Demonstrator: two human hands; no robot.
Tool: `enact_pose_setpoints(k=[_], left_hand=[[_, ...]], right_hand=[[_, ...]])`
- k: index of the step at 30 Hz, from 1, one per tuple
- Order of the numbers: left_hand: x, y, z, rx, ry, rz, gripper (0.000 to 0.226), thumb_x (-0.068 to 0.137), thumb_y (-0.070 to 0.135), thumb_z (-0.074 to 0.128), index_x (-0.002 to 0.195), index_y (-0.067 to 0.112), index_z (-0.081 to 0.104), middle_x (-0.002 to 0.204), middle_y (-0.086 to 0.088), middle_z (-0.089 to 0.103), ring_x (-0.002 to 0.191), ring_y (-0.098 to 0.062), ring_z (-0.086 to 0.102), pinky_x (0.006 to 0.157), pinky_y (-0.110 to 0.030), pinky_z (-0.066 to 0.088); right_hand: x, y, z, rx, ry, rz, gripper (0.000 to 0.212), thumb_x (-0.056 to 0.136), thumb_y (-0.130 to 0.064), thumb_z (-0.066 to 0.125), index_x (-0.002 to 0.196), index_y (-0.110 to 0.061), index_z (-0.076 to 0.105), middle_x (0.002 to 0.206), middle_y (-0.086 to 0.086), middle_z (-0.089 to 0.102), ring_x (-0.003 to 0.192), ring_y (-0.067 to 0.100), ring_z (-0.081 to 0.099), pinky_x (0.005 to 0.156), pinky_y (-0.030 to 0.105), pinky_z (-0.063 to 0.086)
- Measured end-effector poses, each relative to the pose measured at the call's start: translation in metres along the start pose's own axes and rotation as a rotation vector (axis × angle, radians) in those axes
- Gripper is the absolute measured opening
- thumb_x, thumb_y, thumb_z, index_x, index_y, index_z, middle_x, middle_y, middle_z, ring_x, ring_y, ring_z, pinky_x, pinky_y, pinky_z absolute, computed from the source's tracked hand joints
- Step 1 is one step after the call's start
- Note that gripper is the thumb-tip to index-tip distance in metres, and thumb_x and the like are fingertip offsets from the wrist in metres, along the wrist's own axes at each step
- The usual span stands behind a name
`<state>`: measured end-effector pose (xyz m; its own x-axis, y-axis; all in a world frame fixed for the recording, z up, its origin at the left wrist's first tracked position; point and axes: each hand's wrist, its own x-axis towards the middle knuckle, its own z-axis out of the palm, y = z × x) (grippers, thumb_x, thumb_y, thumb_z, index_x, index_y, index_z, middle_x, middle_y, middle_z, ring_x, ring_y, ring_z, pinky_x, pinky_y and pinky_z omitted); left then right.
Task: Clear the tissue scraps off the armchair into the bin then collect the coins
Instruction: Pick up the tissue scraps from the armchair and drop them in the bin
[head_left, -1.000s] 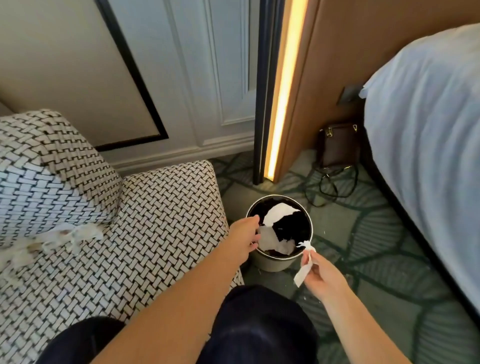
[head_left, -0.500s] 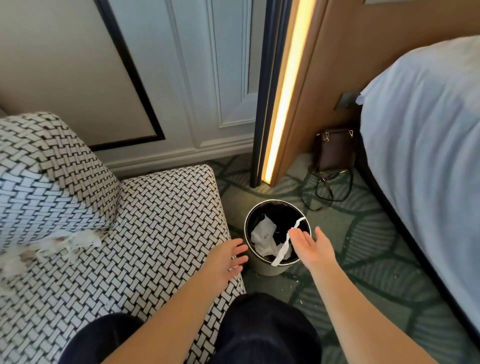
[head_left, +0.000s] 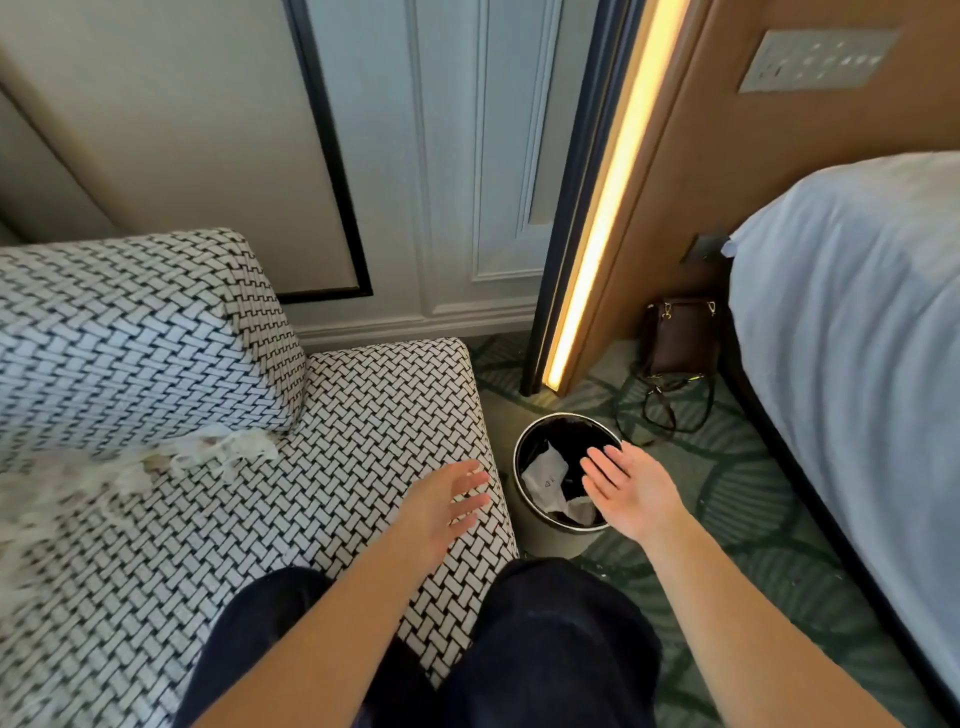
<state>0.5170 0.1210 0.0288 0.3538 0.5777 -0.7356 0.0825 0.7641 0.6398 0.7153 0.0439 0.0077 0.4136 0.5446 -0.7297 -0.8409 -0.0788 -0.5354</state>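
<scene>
A round black bin (head_left: 524, 452) stands on the carpet beside the armchair, with white tissue pieces (head_left: 545, 478) inside it. My right hand (head_left: 631, 486) hovers over the bin's right rim, fingers straight and empty. Over the right edge of the black-and-white woven armchair seat (head_left: 363, 415) my left hand (head_left: 441, 506) is spread flat, holding nothing. White tissue scraps (head_left: 208, 452) lie along the crease between seat and backrest at the left, blurred. I see no coins.
A brown handbag (head_left: 680, 338) with a strap sits on the green patterned carpet by the lit wall panel. The bed (head_left: 857, 338) with white bedding fills the right side. My dark-trousered knees (head_left: 545, 623) are at the bottom, between chair and bin.
My right hand let the tissue strip go into the bin and is now empty. My left hand drew back from the bin rim over the seat edge. The view tilted up.
</scene>
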Motion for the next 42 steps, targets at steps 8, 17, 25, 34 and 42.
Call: enact_pose_setpoints(k=[8,17,25,34,42], left_hand=[[-0.053,0.023,-0.086,-0.134,0.076,0.233,0.022,0.096,0.017,0.049,0.113,0.009,0.061,0.106,-0.006,0.068,0.100,-0.021,0.062,0.093,-0.034,0.047],[-0.129,0.001,-0.233,-0.121,0.392,0.437,0.022,0.095,0.024,0.051,0.110,0.014,0.063,0.105,-0.003,0.069,0.098,-0.020,0.063,0.084,-0.028,0.050],[-0.173,-0.072,-0.335,-0.130,0.647,0.383,0.019,0.095,0.019,0.049,0.107,0.014,0.064,0.100,-0.001,0.070,0.096,-0.020,0.064,0.086,-0.031,0.051],[-0.197,-0.145,-0.385,-0.340,0.904,0.209,0.014,0.090,0.009,0.055,0.099,0.011,0.066,0.099,-0.007,0.068,0.086,-0.024,0.061,0.071,-0.027,0.047],[-0.192,-0.174,-0.385,-0.379,0.914,0.141,0.015,0.092,0.008,0.052,0.096,0.014,0.065,0.100,-0.005,0.066,0.084,-0.022,0.060,0.069,-0.027,0.047]], right_hand=[[-0.071,0.037,0.070,-0.304,-0.244,-0.041,0.030,0.101,-0.018,0.041,0.128,-0.008,0.051,0.120,0.006,0.061,0.109,0.020,0.058,0.098,0.034,0.043],[-0.131,0.146,0.151,-0.558,-0.506,0.021,0.022,0.094,-0.016,0.054,0.112,-0.008,0.061,0.110,0.009,0.068,0.103,0.023,0.065,0.092,0.034,0.049],[-0.160,0.272,0.191,-0.977,-0.775,-0.031,0.019,0.094,-0.015,0.053,0.110,-0.013,0.063,0.104,0.005,0.070,0.101,0.017,0.066,0.097,0.035,0.048],[-0.153,0.383,0.181,-1.715,-1.187,-0.452,0.037,0.093,-0.026,0.056,0.130,-0.019,0.053,0.131,-0.007,0.052,0.123,0.008,0.045,0.093,0.012,0.029],[-0.136,0.401,0.161,-2.388,-1.364,-0.675,0.056,0.098,-0.048,0.031,0.148,-0.046,0.006,0.158,0.000,-0.016,0.143,0.028,-0.021,0.114,0.049,-0.008]])
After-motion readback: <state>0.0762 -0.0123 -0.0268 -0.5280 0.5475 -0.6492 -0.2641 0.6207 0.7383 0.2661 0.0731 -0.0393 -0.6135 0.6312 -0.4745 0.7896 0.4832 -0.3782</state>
